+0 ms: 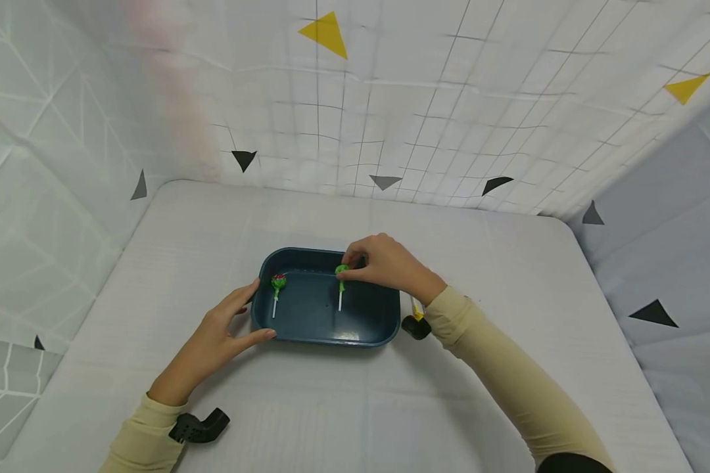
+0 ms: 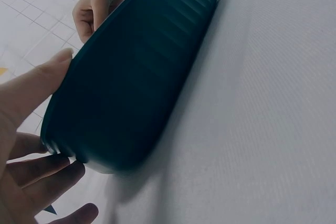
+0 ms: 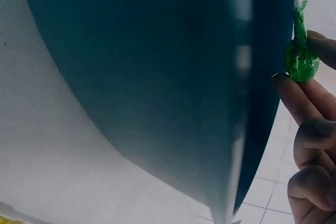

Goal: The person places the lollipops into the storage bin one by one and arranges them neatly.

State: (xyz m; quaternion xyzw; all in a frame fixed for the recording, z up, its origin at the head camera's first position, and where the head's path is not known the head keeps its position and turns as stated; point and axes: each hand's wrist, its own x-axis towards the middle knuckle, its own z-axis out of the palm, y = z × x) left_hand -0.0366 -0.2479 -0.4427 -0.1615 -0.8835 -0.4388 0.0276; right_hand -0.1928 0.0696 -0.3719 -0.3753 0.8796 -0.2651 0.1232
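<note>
A dark blue-green rectangular tray point(image 1: 307, 342) stands on the white table. Inside, near its left end, lies a lollipop in a green and red wrapper point(image 1: 279, 282). My right hand point(image 1: 384, 266) is over the tray's back right part and pinches a green-wrapped lollipop point(image 3: 301, 64) by its head between thumb and fingertips. Its white stick points toward me in the head view. My left hand point(image 1: 219, 332) spans the tray's left end, thumb at the front corner and fingers point(image 2: 50, 174) spread against the outer wall.
Just right of the tray, partly hidden by the right wrist, is a small yellow and white item point(image 1: 417, 307). A black wrist mount point(image 1: 416, 327) overlaps its near side. Patterned white cloth walls point(image 1: 355, 118) rise behind and beside the table.
</note>
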